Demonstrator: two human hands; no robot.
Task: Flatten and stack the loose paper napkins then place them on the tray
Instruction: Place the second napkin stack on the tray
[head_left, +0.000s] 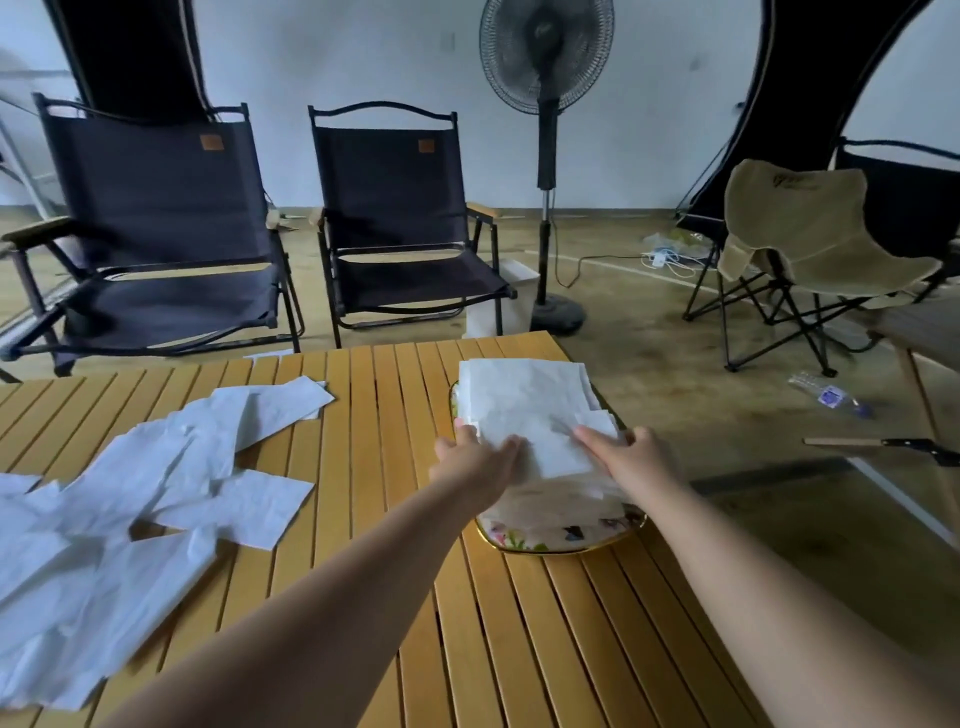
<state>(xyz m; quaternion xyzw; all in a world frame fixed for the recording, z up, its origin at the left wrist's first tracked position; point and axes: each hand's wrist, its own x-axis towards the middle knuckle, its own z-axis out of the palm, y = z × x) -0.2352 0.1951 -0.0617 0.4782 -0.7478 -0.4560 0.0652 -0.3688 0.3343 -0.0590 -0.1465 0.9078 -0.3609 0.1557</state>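
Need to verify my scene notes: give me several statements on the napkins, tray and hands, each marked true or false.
1. Both the left hand and the right hand rest on the napkin stack lying on the tray. True.
2. Every napkin is on the tray. False: loose napkins lie spread over the left part of the table.
3. The tray has a gold rim and a flowered pattern. True.
4. The fan stands on the table. False: it stands on the floor beyond it.
5. The tray sits at the table's left end. False: it sits towards the right.
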